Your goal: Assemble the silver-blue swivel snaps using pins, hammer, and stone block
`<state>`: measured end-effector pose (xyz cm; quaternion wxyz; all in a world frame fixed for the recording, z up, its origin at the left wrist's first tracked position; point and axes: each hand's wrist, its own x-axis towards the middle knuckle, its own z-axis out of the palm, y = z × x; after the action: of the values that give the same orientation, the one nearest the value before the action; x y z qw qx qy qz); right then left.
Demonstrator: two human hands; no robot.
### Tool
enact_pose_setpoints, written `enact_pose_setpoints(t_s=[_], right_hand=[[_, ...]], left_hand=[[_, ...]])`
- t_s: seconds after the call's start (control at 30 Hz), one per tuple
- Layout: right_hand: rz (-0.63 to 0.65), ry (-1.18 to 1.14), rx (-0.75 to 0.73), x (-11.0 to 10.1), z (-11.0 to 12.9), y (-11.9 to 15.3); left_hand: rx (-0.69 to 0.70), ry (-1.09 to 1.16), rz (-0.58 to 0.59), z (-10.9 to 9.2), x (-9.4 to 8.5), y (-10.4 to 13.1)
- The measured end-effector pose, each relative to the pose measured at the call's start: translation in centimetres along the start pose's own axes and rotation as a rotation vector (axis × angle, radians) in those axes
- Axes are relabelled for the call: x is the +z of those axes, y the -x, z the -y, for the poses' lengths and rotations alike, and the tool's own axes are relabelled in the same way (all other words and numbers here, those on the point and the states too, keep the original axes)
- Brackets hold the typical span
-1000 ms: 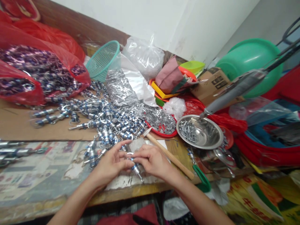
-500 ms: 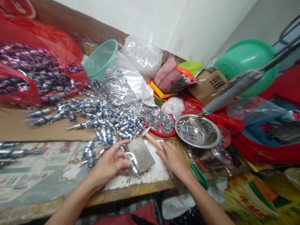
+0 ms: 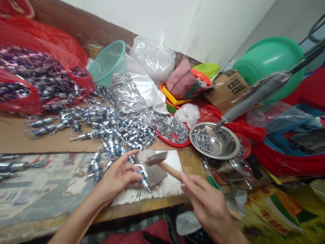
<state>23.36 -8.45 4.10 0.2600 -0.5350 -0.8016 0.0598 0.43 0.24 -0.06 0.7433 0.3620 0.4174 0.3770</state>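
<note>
My left hand [image 3: 123, 174] pinches a small silver-and-blue metal fitting with a C-shaped hook [image 3: 144, 178] at the near left side of a flat grey metal block [image 3: 154, 177]. My right hand [image 3: 207, 196] is wrapped round the wooden handle of a hammer [image 3: 170, 169]. The hammer's head is raised above the block, just right of the fitting, and is slightly blurred. Under the block lies a white sheet [image 3: 175, 189]. A large heap of similar fittings [image 3: 119, 130] spreads beyond my left hand.
A red tray [image 3: 175, 145] of small shiny metal pieces and a steel bowl [image 3: 225, 145] of pins stand behind my right hand. At the left a red plastic bag [image 3: 68, 40] holds more fittings. A grey-handled tool [image 3: 243, 101] slants over the bowl. The bench's front edge [image 3: 162, 204] runs near my wrists.
My right hand has come nearer and lifted the hammer off the bench, bringing its head over the block. My left hand keeps its hold on the fitting, almost unmoved.
</note>
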Motion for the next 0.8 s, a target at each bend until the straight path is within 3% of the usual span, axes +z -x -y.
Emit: enact_pose_setpoints(t_s=[0.07, 0.2, 0.33, 0.43, 0.53, 0.67, 0.8], right_hand=[[0.089, 0.054, 0.008, 0.5, -0.1, 0.8], [-0.027, 0.045, 0.010, 1.2, -0.1, 1.5], [0.034, -0.070, 0.092, 2.1, -0.8, 0.5], [-0.046, -0.167, 0.258, 3.3, -3.0, -1.2], [0.036, -0.192, 0.320, 4.2, -5.5, -3.2], [0.102, 0.124, 0.317, 4.2, -7.8, -6.9], [0.100, 0.331, 0.419, 4.4, -9.6, -12.0]], left_hand=[[0.003, -0.003, -0.003, 0.0, 0.0, 0.0], [-0.007, 0.000, -0.015, -0.2, 0.2, 0.1], [-0.006, -0.034, -0.021, -0.5, 0.2, 0.3], [0.031, -0.237, -0.049, -0.6, 0.1, 0.5], [0.164, -0.487, -0.125, -0.6, 0.1, 0.5], [0.403, -0.629, -0.126, -0.4, 0.3, 0.4], [0.489, -0.748, -0.134, -0.1, 0.7, 0.2]])
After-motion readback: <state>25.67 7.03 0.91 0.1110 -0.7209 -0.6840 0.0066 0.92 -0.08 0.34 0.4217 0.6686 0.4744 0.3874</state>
